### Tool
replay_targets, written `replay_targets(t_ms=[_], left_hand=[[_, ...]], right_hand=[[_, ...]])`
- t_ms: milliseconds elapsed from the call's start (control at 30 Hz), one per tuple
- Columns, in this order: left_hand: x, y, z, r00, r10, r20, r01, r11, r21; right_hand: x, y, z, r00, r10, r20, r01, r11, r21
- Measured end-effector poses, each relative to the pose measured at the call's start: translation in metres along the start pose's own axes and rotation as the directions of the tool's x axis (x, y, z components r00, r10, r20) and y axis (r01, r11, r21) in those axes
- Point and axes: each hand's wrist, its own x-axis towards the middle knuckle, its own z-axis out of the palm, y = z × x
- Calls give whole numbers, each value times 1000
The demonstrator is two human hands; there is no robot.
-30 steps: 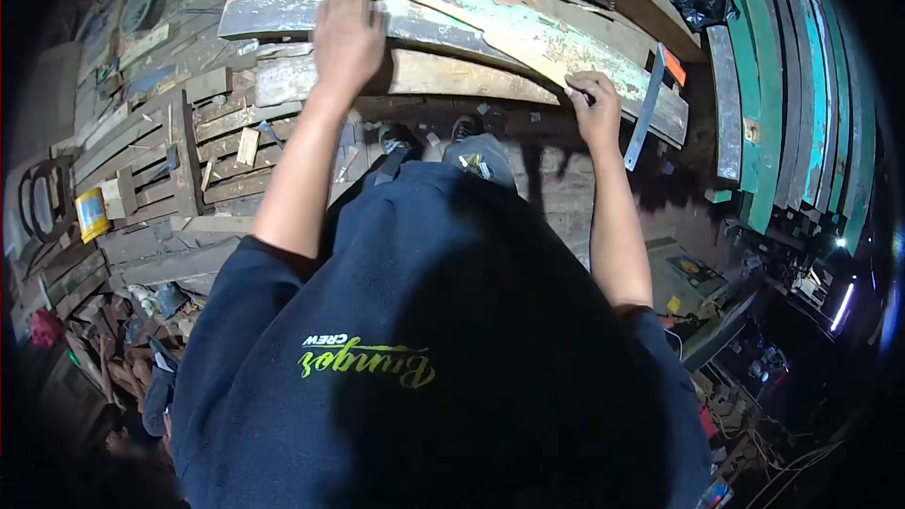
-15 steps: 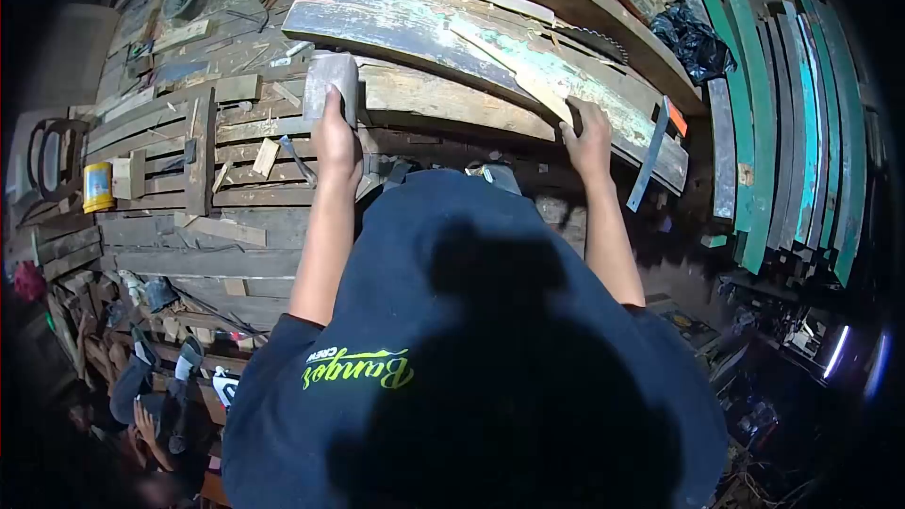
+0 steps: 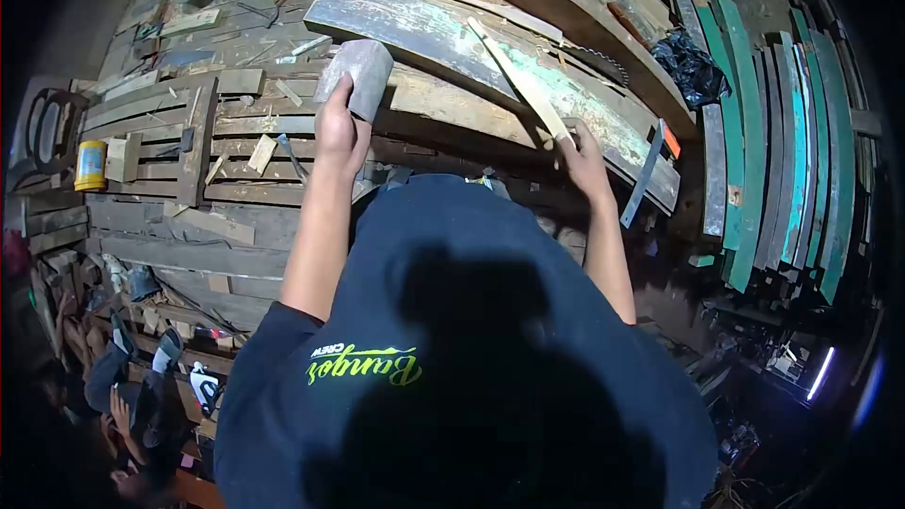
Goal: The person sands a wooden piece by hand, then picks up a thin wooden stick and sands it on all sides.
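Note:
My left hand (image 3: 339, 137) is closed around a thick grey-brown block (image 3: 360, 71), its thumb pressed on the near face. The block stands out beyond my fingers, beside the left part of a weathered plank (image 3: 415, 30) with patches of worn green paint. Between the fingers of my right hand (image 3: 588, 165) is the near end of a thin, pale wooden strip (image 3: 517, 80). The strip tapers away from me and slants over the painted plank. Just right of that hand, a square (image 3: 645, 177) with a metal blade and orange part lies across the plank's end.
A slatted wooden bench (image 3: 151, 146) with scraps spreads left, with a yellow container (image 3: 91, 166) and handsaw (image 3: 42, 132) at its far side. A large beam (image 3: 556, 5) lies behind the plank. Green boards (image 3: 745, 141) line the right. A person (image 3: 132, 405) sits lower left.
The block in my left hand has tilted and shifted right. The pale strip has swung to a steeper angle, its near end drawn slightly toward me. The whole view has turned a little.

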Motion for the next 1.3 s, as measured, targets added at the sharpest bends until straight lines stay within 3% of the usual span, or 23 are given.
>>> replay_targets(t_ms=[33, 100, 133, 200, 267, 333, 400, 433, 467, 500, 533, 600, 667, 700, 800, 833, 900, 933, 1067, 1133, 1200, 1267, 1300], left_hand=[[6, -10, -6, 998, 64, -17, -63, 997, 37], [19, -32, -22, 987, 159, -11, -140, 899, 415], [16, -31, -13, 975, 217, 47, -198, 757, 622], [4, -41, 6, 912, 289, 290, -403, 504, 764], [12, -62, 17, 857, 169, 487, -513, 368, 776], [11, -84, 44, 660, 203, 724, -751, 153, 642], [16, -106, 62, 477, 44, 878, -878, 74, 473], [24, -126, 60, 427, -32, 904, -904, -14, 426], [31, -139, 59, 382, -114, 917, -923, -97, 373], [35, -132, 67, 393, -123, 911, -919, -73, 386], [49, -128, 68, 509, -117, 853, -859, 4, 513], [91, -119, 63, 419, 34, 907, -868, -279, 412], [114, -101, 68, 508, 89, 857, -811, -286, 511], [113, -99, 73, 633, 159, 757, -746, -136, 652], [72, -112, 71, 572, 50, 819, -781, -273, 562], [60, -121, 61, 446, -57, 893, -853, -331, 405], [56, -127, 52, 426, -90, 900, -886, -243, 395], [66, -120, 53, 427, -96, 899, -893, -199, 403], [107, -113, 66, 548, 152, 822, -755, -334, 565], [83, -112, 66, 476, 152, 866, -784, -374, 496], [61, -122, 55, 470, 1, 883, -856, -244, 456], [30, -113, 50, 577, -74, 814, -812, 56, 581], [20, -110, 42, 716, -100, 690, -645, 282, 710]], right_hand=[[-2, 10, 5, 992, -110, -58, 102, 988, -118], [-13, 6, 12, 951, -274, -141, 210, 912, -352], [-16, 6, 17, 974, -191, -125, 154, 954, -259], [-19, -2, 21, 997, -11, -83, -20, 934, -357], [-18, 14, 33, 970, -215, -116, 161, 919, -360], [-17, 17, 41, 969, -226, -99, 176, 915, -362], [-22, 3, 40, 1000, -15, 12, 18, 926, -376], [-21, 14, 47, 959, -283, -28, 269, 935, -232], [-22, 15, 44, 990, -139, 6, 137, 962, -238], [-22, 10, 42, 995, -102, 5, 100, 960, -262], [-23, 7, 42, 998, -60, 0, 57, 957, -284], [-22, 16, 42, 999, -26, -19, 20, 963, -267], [-24, 11, 45, 997, -59, -47, 43, 955, -293], [-24, 10, 43, 997, -52, -53, 35, 956, -291], [-22, 8, 43, 996, 78, -31, -84, 947, -309], [-22, 10, 43, 999, 0, -42, -12, 958, -287], [-21, 25, 47, 983, -163, -78, 136, 952, -274], [-24, 16, 45, 998, -50, -48, 36, 966, -257], [-22, 16, 40, 992, -117, -41, 103, 963, -250], [-23, 8, 36, 998, -53, -28, 45, 971, -235], [-22, 13, 36, 996, -78, -31, 70, 977, -203], [-22, 10, 37, 995, -97, -28, 90, 981, -174], [-24, 0, 38, 998, 63, 4, -63, 998, -16]])
